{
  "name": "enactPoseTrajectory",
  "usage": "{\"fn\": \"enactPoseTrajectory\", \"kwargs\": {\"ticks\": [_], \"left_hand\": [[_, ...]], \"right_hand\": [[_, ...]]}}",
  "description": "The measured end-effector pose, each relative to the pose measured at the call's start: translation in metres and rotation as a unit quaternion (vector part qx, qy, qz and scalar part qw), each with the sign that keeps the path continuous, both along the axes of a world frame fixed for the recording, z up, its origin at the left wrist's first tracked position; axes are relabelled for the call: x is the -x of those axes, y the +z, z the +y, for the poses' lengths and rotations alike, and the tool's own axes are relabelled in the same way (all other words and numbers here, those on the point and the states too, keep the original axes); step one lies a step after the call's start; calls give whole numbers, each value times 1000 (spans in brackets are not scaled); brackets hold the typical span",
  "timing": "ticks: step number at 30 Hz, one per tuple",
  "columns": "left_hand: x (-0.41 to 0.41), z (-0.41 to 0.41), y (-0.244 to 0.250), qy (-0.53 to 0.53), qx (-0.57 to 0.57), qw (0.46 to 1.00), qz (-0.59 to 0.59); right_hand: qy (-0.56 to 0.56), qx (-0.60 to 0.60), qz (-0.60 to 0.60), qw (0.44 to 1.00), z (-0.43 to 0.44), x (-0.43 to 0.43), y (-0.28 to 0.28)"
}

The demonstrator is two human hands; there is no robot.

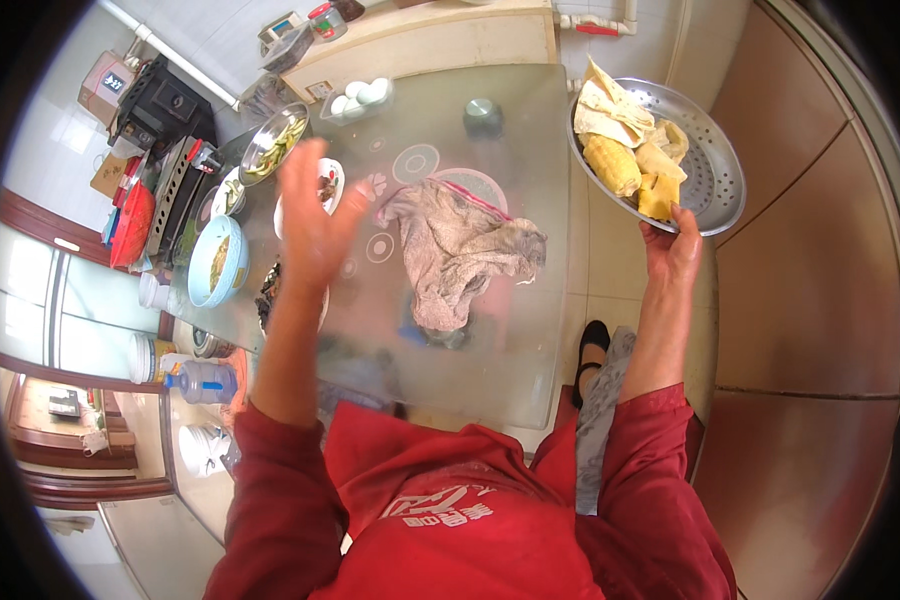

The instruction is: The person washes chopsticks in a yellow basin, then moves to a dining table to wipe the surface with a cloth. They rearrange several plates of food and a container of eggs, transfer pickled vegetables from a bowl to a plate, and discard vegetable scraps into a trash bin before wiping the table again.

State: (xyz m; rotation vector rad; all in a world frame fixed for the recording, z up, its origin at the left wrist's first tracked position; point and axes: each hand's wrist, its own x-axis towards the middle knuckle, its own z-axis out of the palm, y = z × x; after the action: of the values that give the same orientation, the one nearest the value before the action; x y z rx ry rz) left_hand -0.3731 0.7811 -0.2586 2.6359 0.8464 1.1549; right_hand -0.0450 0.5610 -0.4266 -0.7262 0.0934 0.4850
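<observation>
My right hand (673, 244) grips the near rim of a perforated metal tray (709, 172), held out beyond the table's right edge. On the tray lie folded flatbread (607, 109), a corn cob (612, 165) and yellow pieces of food (658, 195). Empty and with its fingers spread, my left hand (319, 217) is raised over the left part of the glass-topped table (510, 375). Beneath it, partly hidden, is an oval white dish (335, 180) with dark food. A crumpled, damp-looking cloth (457, 247) lies mid-table between my hands.
Along the table's left side stand a light blue bowl (240, 262), a metal bowl of sliced vegetables (251, 161) and a plate of dark food (268, 296). A clear box of eggs (360, 101) and a round metal-topped object (482, 112) are farther back. Brown cabinet doors (810, 277) stand at right.
</observation>
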Motion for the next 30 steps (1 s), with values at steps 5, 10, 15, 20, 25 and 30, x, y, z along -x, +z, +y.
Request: {"fn": "enactPoseTrajectory", "kwargs": {"ticks": [5, 10, 15, 20, 25, 30], "left_hand": [[-17, -70, -88, 46, 145, 974, 170], [-72, -77, -112, 86, 123, 948, 281], [-121, 14, -118, 95, 116, 953, 262], [-165, 107, -130, 110, 107, 956, 251], [-225, 186, -131, 189, 131, 941, 249], [-279, 204, -126, 233, 173, 921, 259]], "right_hand": [[3, 3, 22, 1000, 5, 5, 3], [14, 9, 33, 999, 1, 9, 8], [-6, 24, 56, 998, 2, 12, 15], [-24, 38, 68, 997, 5, 21, 20], [-88, 31, 101, 990, 14, 29, 29], [-63, 43, 79, 994, 13, 31, 30]]}}
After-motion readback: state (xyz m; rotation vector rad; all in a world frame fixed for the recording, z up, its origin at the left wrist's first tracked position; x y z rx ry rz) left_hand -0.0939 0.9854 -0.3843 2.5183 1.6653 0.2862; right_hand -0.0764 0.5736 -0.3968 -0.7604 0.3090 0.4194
